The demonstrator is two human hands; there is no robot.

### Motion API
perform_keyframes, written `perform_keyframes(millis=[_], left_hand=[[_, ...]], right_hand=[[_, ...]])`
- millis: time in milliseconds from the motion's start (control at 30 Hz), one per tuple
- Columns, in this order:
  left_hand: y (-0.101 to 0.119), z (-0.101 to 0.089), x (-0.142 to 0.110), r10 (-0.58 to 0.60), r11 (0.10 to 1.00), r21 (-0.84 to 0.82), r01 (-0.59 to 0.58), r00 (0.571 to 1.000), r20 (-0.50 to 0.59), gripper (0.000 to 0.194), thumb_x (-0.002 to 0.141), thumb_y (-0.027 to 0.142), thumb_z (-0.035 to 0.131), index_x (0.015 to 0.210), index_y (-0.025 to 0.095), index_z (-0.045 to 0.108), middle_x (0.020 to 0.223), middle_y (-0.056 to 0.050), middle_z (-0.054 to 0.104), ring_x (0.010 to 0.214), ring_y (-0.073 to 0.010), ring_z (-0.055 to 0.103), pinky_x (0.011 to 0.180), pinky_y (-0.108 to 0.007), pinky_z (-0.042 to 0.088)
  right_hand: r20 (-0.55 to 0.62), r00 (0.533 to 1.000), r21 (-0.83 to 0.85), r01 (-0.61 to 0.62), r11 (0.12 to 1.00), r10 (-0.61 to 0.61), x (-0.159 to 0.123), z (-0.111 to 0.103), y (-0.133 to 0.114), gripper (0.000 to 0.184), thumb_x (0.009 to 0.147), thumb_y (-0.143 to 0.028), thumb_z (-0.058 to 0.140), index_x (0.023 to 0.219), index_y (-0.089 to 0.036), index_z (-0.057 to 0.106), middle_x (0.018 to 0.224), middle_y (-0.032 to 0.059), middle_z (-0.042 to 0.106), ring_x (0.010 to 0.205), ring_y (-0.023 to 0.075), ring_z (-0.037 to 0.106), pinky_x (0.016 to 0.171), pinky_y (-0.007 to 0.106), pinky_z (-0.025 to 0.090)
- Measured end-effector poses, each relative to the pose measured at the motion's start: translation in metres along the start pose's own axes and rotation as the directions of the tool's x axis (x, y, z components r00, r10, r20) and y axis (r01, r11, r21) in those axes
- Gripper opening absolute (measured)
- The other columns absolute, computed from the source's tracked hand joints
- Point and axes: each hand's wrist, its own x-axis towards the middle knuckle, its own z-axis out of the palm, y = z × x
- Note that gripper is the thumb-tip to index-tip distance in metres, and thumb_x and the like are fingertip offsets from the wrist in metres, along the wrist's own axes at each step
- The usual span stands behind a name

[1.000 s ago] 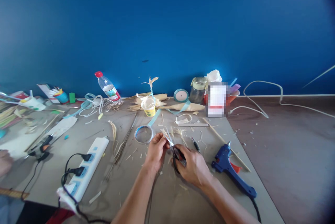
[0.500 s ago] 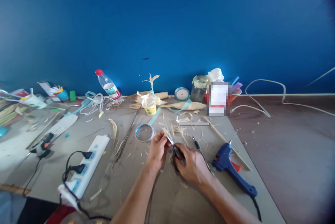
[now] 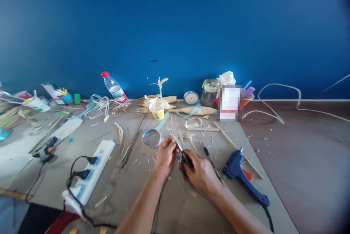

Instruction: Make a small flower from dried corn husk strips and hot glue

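Scissors with dark handles sit in my right hand, their blades angled up and left toward my other fingertips. My left hand is closed in a pinch; what lies between its fingers is too small to make out, though pale strands show near the blade tips. Just beyond the blades, pale shredded husk strips lie on the table. A roll of clear tape rests on its side beyond my left hand. To the right of my right hand lies a black pen.
A blue glue gun lies at right, near a thin wooden stick. At left are a white power strip with plugs and another glue gun. Along the wall stand a bottle, a yellow cup and a glass jar.
The scissor blades appear closer together than before. Both hands stay in nearly the same place while the view shifts slightly. The co-worker's hand at the left edge has gone out of view.
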Motion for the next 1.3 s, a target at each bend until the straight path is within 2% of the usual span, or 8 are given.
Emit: perform_keyframes(millis=[300,567,867,1133,1300], left_hand=[[-0.001,-0.003,0.002,0.024,1.0,-0.007,-0.024,1.0,0.003,0.027,0.064,0.033,0.07,0.058,0.016,0.05,0.045,0.006,0.046,0.045,-0.0058,0.041,0.052,-0.02,0.032],[0.004,-0.003,0.002,-0.021,0.999,-0.033,0.02,1.0,-0.013,0.022,0.062,0.025,0.07,0.057,0.015,0.051,0.049,0.006,0.047,0.042,-0.0031,0.038,0.05,-0.019,0.031],[0.008,-0.002,0.001,-0.035,0.999,0.008,0.035,0.999,-0.032,0.024,0.059,0.028,0.071,0.057,0.015,0.051,0.049,0.006,0.047,0.041,-0.0028,0.037,0.049,-0.019,0.032],[0.007,-0.005,0.001,-0.024,1.0,0.02,0.024,0.999,-0.029,0.021,0.06,0.026,0.07,0.06,0.015,0.052,0.053,0.006,0.05,0.043,-0.003,0.039,0.049,-0.019,0.032],[0.008,-0.007,0.001,0.009,0.996,0.091,-0.005,0.999,-0.042,0.017,0.064,0.025,0.066,0.065,0.015,0.052,0.07,0.0,0.062,0.044,-0.0034,0.043,0.049,-0.019,0.032]], right_hand=[[0.011,1.0,0.059,-0.006,0.998,0.006,0.0,0.004,0.004,0.034,0.079,-0.02,0.045,0.111,-0.017,0.053,0.087,0.0076,0.069,0.074,0.02,0.065,0.065,0.027,0.046],[0.013,1.0,0.102,-0.003,0.995,0.002,0.0,0.003,0.004,0.03,0.079,-0.021,0.046,0.108,-0.017,0.054,0.086,0.0068,0.068,0.074,0.0197,0.064,0.065,0.028,0.046],[0.02,1.0,0.166,-0.019,0.986,0.016,0.001,0.003,0.003,0.029,0.08,-0.023,0.047,0.107,-0.015,0.056,0.084,0.0069,0.068,0.071,0.0186,0.063,0.065,0.027,0.046],[0.021,0.999,0.185,-0.044,0.982,0.041,0.001,0.0,0.003,0.028,0.078,-0.018,0.045,0.103,-0.017,0.058,0.078,0.0039,0.067,0.066,0.0171,0.061,0.061,0.026,0.044],[-0.017,0.996,0.271,-0.076,0.96,0.083,0.001,-0.01,0.001,0.023,0.078,-0.027,0.051,0.098,-0.017,0.057,0.062,-0.0011,0.059,0.053,0.0136,0.052,0.05,0.023,0.039]])
